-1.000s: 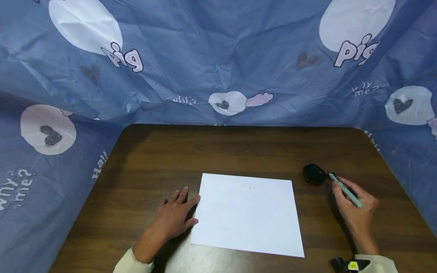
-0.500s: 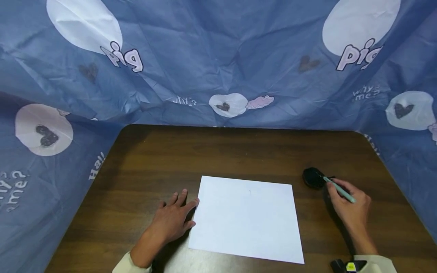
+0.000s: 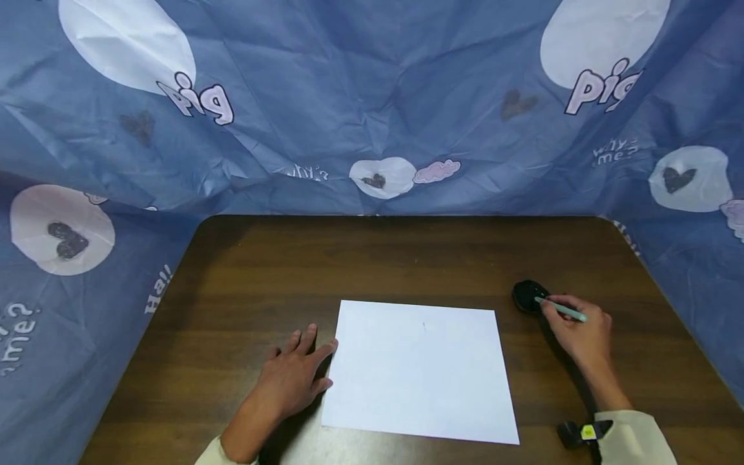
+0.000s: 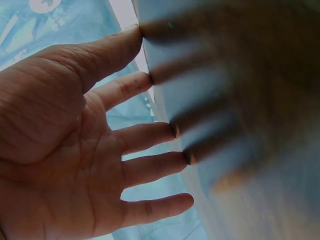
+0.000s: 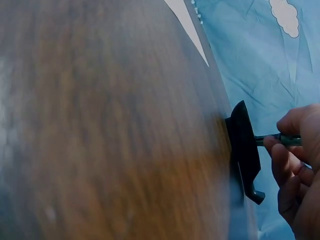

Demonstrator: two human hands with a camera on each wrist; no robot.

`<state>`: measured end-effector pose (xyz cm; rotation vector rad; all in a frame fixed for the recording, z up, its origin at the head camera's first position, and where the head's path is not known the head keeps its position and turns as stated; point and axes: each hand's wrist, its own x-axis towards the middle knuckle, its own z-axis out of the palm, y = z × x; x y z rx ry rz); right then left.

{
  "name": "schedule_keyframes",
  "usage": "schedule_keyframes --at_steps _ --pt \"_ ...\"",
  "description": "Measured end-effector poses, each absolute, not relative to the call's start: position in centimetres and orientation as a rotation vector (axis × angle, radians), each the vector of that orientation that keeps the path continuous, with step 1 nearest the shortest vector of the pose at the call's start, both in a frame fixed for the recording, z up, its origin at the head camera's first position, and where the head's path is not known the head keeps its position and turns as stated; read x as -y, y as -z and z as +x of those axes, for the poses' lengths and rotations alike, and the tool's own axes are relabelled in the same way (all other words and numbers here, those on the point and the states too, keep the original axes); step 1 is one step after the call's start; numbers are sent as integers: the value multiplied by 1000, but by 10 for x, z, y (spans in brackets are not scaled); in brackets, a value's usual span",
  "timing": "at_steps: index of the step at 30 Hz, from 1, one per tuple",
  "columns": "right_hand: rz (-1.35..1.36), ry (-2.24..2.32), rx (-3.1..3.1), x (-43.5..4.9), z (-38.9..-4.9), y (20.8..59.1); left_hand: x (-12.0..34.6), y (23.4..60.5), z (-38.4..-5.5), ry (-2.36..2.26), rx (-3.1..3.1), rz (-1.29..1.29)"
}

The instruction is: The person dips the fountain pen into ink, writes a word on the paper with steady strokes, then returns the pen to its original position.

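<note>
In the head view my right hand (image 3: 584, 332) pinches a slim pale green pen (image 3: 566, 310), its tip pointing left and down at a small round black dish (image 3: 527, 296). The right wrist view shows the black dish (image 5: 243, 150) edge-on, a short spout or handle at its lower end, with the pen (image 5: 262, 140) reaching to it; its tip is hidden there. A sheet of white paper (image 3: 418, 374) with a tiny thin mark near its top lies mid-table. My left hand (image 3: 287, 381) lies beside it, fingers spread, two fingertips at the left edge. Its palm (image 4: 65, 165) faces the table.
The brown wooden table (image 3: 372, 258) has rounded far corners. A blue printed cloth (image 3: 325, 97) hangs behind and along both sides. A black strap device with a yellow label (image 3: 587, 431) sits at my right wrist.
My right hand has moved left and a little up with the pen, bringing its tip from beside the black dish to over or into it. The left hand stays at the paper's edge.
</note>
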<state>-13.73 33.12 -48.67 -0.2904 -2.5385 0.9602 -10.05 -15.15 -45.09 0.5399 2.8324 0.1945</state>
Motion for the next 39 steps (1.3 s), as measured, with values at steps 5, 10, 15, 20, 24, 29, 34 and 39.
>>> schedule_keyframes --at_steps 5,10,15,20,24,29,34,39 --pt "-272 -933 2554 -331 -139 491 152 450 -99 -205 -2828 536" --pt "-246 -934 2536 -332 -140 490 150 448 -99 -228 -2819 526" --pt "-286 -937 2504 -330 -140 487 150 448 -99 -217 -2842 540" --pt "-300 -924 2457 -327 -141 483 150 450 -100 -214 -2860 568" --pt "-317 -938 2448 -326 -140 483 150 451 -102 -237 -2871 601" --pt "-336 -940 2418 -326 -140 483 150 453 -104 -258 -2884 626" --pt "-341 -933 2419 -326 -140 483 150 453 -104 -253 -2867 607" --pt "-363 -941 2411 -325 -138 485 150 452 -102 -261 -2848 579"
